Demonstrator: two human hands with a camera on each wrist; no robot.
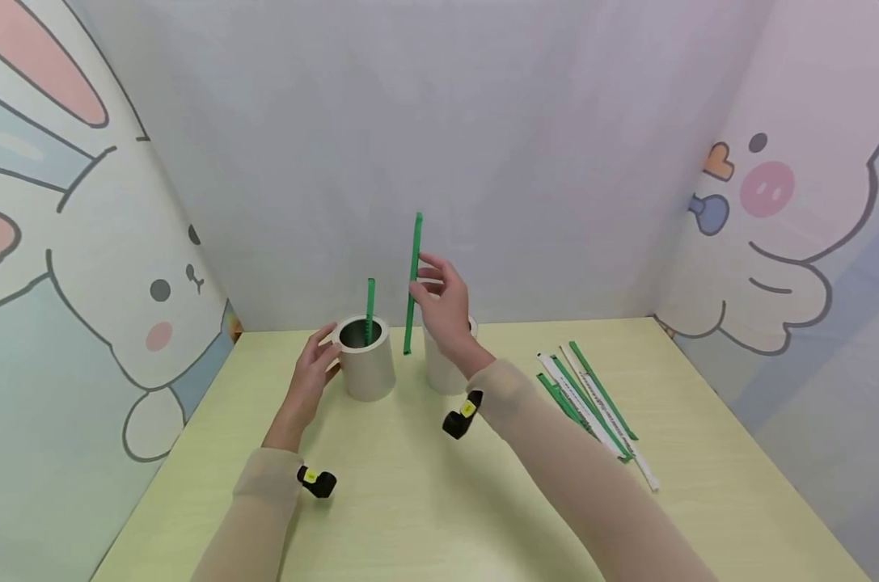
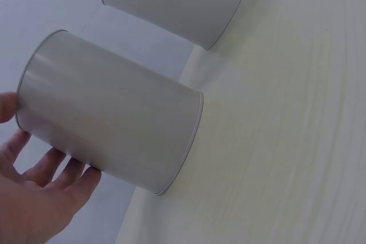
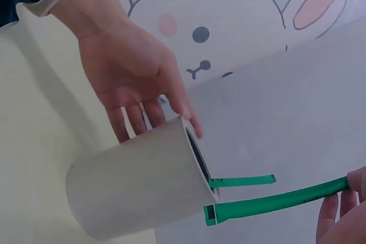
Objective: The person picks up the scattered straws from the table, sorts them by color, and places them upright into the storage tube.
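Observation:
A straw in a green wrapper is pinched between the thumb and fingers of my right hand. It hangs nearly upright, its lower end in the gap between two light grey cylindrical cans. My left hand holds the left can, thumb at the rim and bent fingertips against its side. From that can's mouth another green straw sticks up. In the right wrist view the held straw crosses just past the can's rim. My right hand partly covers the right can.
On the table's right side lies a loose bunch of straws, some in green wrappers and some in white ones with print. A pale wall stands behind the yellowish table; side panels carry cartoon animals.

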